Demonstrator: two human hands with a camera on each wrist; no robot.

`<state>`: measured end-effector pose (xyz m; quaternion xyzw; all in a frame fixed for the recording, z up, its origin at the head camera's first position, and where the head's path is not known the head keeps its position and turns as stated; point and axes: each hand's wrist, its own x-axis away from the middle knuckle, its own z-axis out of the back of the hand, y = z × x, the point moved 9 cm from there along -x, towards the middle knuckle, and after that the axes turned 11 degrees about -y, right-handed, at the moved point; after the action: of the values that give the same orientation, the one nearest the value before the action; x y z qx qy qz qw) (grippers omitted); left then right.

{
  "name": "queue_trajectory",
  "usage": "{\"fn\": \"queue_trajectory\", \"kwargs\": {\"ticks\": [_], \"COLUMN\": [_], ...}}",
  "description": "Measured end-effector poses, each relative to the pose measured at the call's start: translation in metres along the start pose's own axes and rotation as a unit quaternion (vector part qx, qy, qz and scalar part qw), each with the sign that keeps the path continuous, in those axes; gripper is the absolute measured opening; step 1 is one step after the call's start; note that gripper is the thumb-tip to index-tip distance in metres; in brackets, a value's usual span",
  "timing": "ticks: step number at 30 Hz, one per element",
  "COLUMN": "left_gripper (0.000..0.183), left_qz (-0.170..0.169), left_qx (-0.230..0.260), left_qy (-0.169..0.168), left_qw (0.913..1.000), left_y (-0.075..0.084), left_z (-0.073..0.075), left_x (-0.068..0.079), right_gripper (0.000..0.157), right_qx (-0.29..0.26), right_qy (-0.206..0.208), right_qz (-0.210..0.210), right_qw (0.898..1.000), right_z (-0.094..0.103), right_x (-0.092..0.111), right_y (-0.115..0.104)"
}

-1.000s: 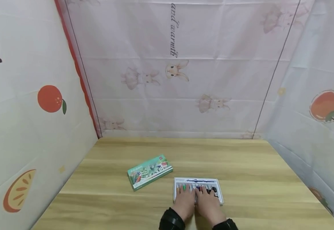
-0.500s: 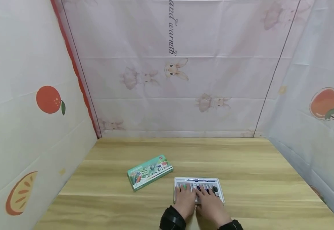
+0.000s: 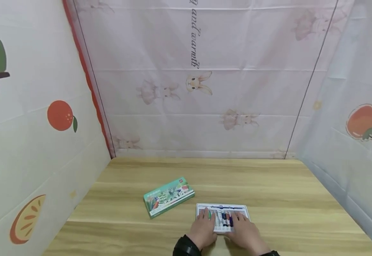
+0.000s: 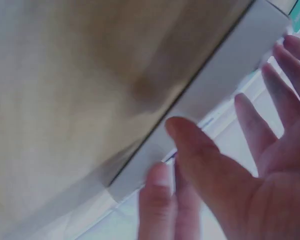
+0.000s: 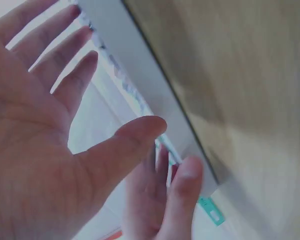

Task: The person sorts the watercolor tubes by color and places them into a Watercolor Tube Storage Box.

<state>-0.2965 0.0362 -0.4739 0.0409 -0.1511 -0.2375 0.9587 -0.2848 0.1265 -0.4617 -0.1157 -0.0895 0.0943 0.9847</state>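
Note:
A white tray (image 3: 248, 214) lies near the front of the table in the head view, holding a row of paint tubes (image 3: 226, 219) with dark and coloured labels. Along its far side lies a thin blue paintbrush (image 3: 233, 207). My left hand (image 3: 203, 230) rests over the left end of the tubes, beside a green one. Over the right end rests my right hand (image 3: 245, 232). Both hands have extended fingers; those of the left hand (image 4: 250, 185) and right hand (image 5: 55, 120) look spread in the wrist views. Each thumb is at the tray's near wall (image 4: 230, 65). Some tubes are hidden.
A green printed box (image 3: 169, 197) lies at an angle to the left of the tray and farther back. The wooden table (image 3: 269, 185) meets a printed cloth backdrop (image 3: 173, 135) at its far edge, with cloth on both sides too.
My hands have moved apart, the right one shifting rightward, uncovering more tubes in the middle. The head view has shifted slightly. The green box stays where it was on the table.

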Motion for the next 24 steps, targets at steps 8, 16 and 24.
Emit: {"fn": "queue_trajectory", "kwargs": {"ticks": [8, 16, 24], "left_gripper": [0.06, 0.059, 0.057], "left_qz": [-0.005, 0.002, 0.004], "left_qx": [-0.024, -0.037, -0.024], "left_qy": [0.034, 0.037, 0.028], "left_qw": [0.9991, 0.9986, 0.9993], "left_y": [0.005, 0.007, 0.004], "left_z": [0.006, 0.012, 0.009], "left_x": [0.005, 0.001, 0.001], "right_gripper": [0.066, 0.064, 0.063], "right_qx": [0.031, 0.055, 0.046], "right_qy": [-0.018, 0.01, 0.036], "right_qz": [-0.016, -0.003, 0.078], "right_qw": [0.999, 0.998, 0.995], "right_z": [-0.002, 0.006, 0.003], "right_x": [0.001, 0.003, 0.003], "right_y": [0.005, 0.004, -0.016]}}
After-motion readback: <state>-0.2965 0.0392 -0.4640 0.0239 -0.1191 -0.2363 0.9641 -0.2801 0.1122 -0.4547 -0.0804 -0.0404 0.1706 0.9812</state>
